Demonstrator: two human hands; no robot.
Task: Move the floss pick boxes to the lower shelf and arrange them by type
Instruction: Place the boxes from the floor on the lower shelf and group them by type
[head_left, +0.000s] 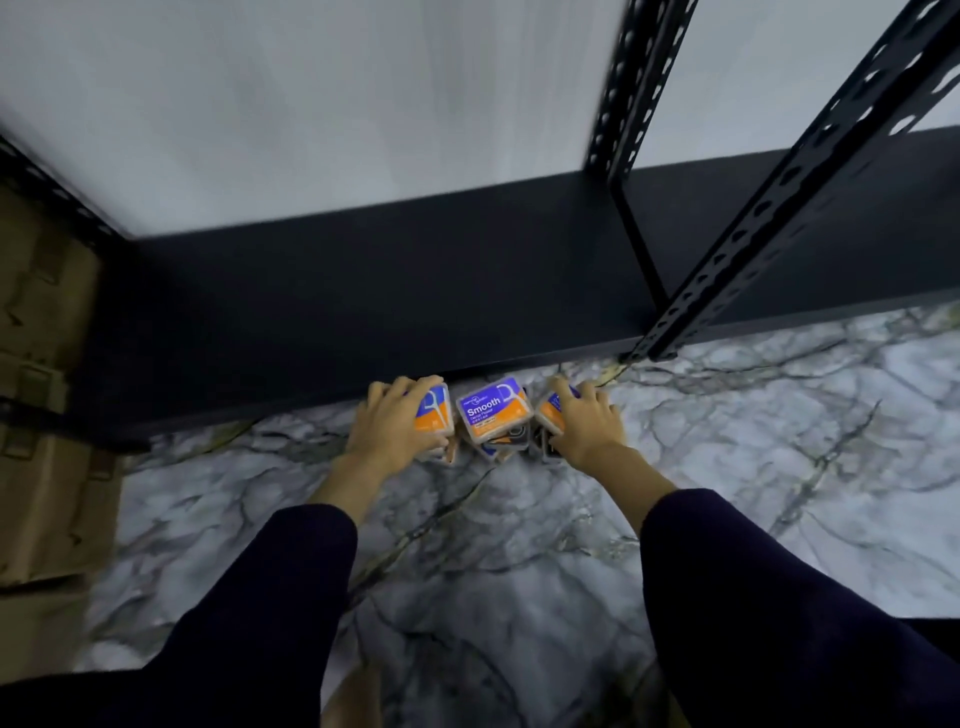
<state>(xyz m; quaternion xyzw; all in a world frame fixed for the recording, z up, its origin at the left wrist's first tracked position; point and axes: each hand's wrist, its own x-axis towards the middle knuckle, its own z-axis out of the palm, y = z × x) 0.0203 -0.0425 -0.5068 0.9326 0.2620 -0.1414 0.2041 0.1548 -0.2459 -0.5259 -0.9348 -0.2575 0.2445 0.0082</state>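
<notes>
Three orange and blue floss pick boxes sit in a row just below the front edge of the black shelf (395, 291), partly tucked under it. My left hand (397, 423) grips the left box (434, 413) from above. The middle box (493, 413), labelled "Smooth", stands untouched between my hands. My right hand (587, 423) grips the right box (550, 413), covering most of it. More boxes or darker packaging show underneath the row, but I cannot tell what they are.
A black perforated upright (769, 218) rises at the right front of the shelf, another behind it (623, 104). Cardboard boxes (41, 395) stand at the left. Marble-patterned floor (519, 545) spreads below. A white wall is behind the shelf.
</notes>
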